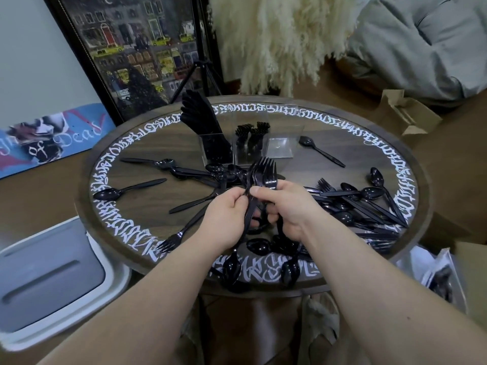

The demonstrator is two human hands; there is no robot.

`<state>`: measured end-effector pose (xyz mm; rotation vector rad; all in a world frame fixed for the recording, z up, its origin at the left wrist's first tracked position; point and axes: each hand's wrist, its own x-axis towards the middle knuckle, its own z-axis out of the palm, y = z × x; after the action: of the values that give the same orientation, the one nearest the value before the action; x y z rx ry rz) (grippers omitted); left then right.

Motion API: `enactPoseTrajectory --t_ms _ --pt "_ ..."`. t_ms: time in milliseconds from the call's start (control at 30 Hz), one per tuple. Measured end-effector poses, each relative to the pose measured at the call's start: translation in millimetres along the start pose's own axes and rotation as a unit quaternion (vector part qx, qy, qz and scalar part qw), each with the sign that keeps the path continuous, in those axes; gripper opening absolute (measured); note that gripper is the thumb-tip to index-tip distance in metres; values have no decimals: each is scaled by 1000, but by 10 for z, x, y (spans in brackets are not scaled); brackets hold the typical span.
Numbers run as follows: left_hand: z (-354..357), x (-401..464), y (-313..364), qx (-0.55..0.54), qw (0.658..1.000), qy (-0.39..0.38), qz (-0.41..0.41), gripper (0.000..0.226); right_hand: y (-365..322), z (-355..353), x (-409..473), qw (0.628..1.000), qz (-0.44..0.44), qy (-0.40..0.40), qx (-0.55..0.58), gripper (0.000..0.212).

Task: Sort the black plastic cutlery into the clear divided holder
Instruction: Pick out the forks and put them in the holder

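Note:
Over the middle of the round table (137,201), both hands meet around a bundle of black forks (263,172) whose tines point up and away. My right hand (284,209) grips the handles; my left hand (226,217) pinches one fork handle at the bundle's left side. The clear divided holder (280,147) stands at the table's far side: knives fan out of its left compartment (205,119), forks stand in the middle one (253,133), and the right one looks empty. Loose black spoons, forks and knives (363,204) lie scattered on the table.
A single spoon (320,151) lies right of the holder. A white lidded bin (50,277) stands left of the table. An open cardboard box (405,114) sits at the back right, packaging (442,275) at the right. A framed picture (142,56) leans behind the table.

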<state>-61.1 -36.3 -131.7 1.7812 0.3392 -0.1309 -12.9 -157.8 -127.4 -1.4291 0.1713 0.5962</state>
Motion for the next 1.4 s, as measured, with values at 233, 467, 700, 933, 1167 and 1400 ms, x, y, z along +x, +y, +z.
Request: enactPoseTrajectory --t_ms 233,467,700,933,1167,1400 --pt "-39 104 12 90 995 20 49 32 -68 -6 66 998 -10 39 -57 22" --pt "-147 158 43 113 991 54 39 32 -189 -93 48 991 -77 103 24 23" --pt "-62 188 42 76 997 -2 27 35 -157 -50 68 993 -100 59 16 18" --pt "-16 200 -1 39 997 -42 51 36 -118 -78 69 963 -177 163 -120 25" --pt "-42 151 54 65 990 -107 68 32 -127 -106 -2 914 -234 147 -297 40" --pt "-105 168 27 153 975 -142 73 30 -115 -163 25 910 -246 107 -315 37"
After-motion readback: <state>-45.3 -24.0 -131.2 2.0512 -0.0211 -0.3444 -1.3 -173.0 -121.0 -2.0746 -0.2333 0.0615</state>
